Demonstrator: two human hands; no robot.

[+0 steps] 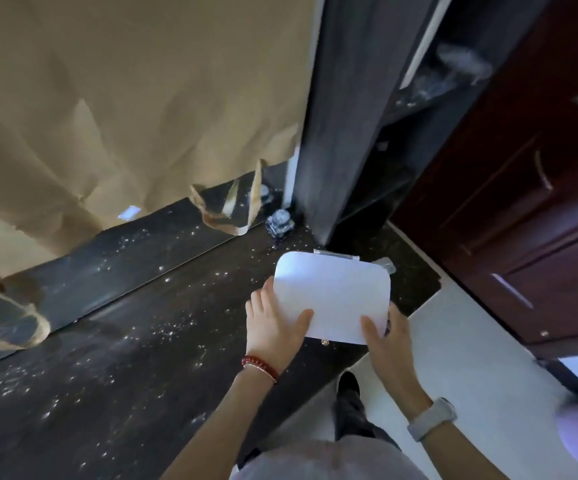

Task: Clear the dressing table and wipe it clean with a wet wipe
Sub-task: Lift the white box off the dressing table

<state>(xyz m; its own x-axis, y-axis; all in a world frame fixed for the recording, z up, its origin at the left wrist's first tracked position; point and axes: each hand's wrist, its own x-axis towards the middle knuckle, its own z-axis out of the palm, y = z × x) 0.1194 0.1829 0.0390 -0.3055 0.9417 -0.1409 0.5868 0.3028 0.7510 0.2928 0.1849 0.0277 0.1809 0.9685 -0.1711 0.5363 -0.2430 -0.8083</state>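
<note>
Head view: two hands, left hand (273,320) and right hand (384,337), each grip one white box (332,296) over the dark dressing table (125,341); one glass bottle (279,221) stands behind.

Under my left hand (273,323) I see a white box (332,299); the desk (125,358) beneath is black with white speckles.
</note>
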